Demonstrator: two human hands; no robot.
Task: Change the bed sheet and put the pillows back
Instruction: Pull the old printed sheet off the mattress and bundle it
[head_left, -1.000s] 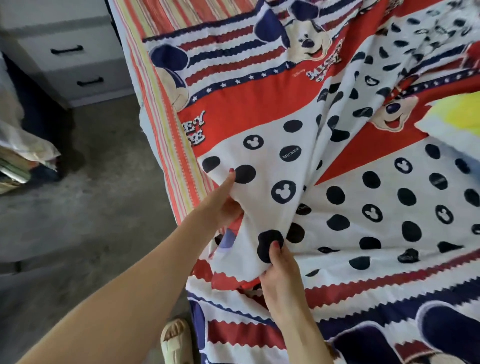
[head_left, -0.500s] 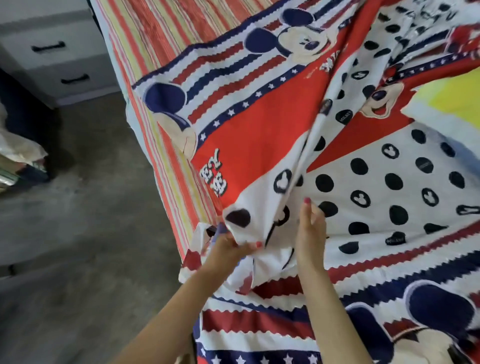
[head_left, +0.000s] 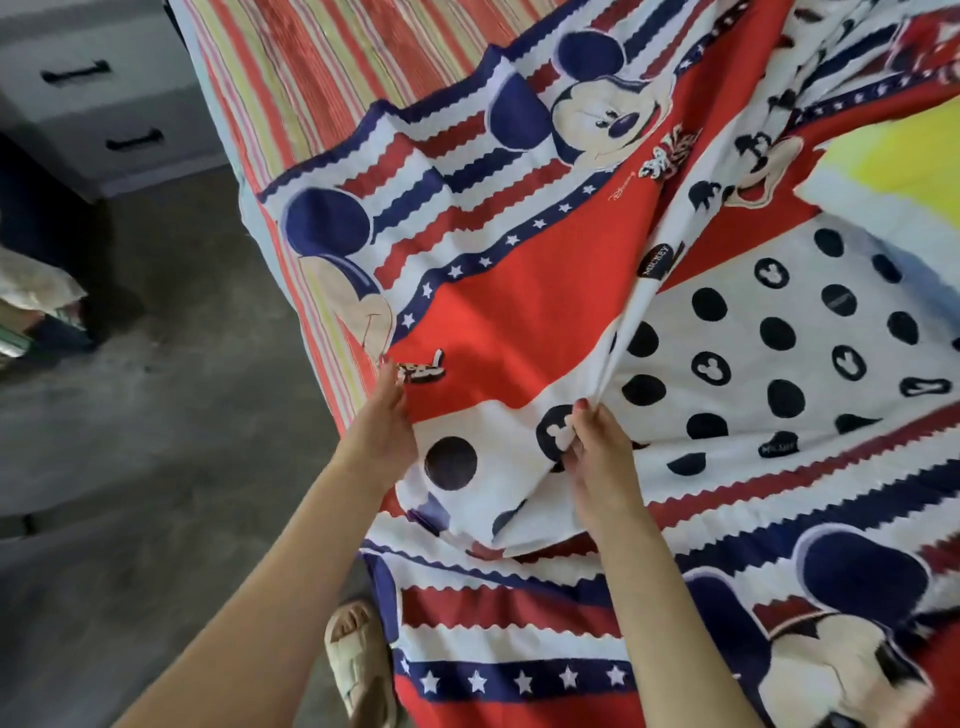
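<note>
**Operator:** Head view first: the cartoon-print sheet (head_left: 545, 312) lies rumpled over the striped bed (head_left: 311, 73), not yet squared to it, with one long fold running up from my right hand toward the far side.

**Colleague:** How do you expect it to handle?

**Operator:** Light and very soft, I'd judge. It creases wherever it is pulled and holds no shape of its own. It won't slip much on the cover beneath, but it will drag and bunch if I tug from the middle. Better to take it at a hem or corner and pull along the edge, with both hands spaced apart so the cloth stays taut between them.

**Colleague:** And the hands now?

**Operator:** My left hand (head_left: 384, 421) is at the bed's near-left side, fingers pointing up against the red panel near some lettering. It touches the cloth there; whether it pinches an edge I cannot tell. My right hand (head_left: 597, 447) pinches the raised fold between thumb and fingertips, just where the spotted white panel begins.

**Colleague:** Anything else around?

**Operator:** A yellow patch (head_left: 904, 166), maybe a pillow, sits at the far right, partly covered. A drawer unit (head_left: 93, 104) stands beyond the bed on the left, and my sandalled foot (head_left: 358, 660) is on the floor.
</note>
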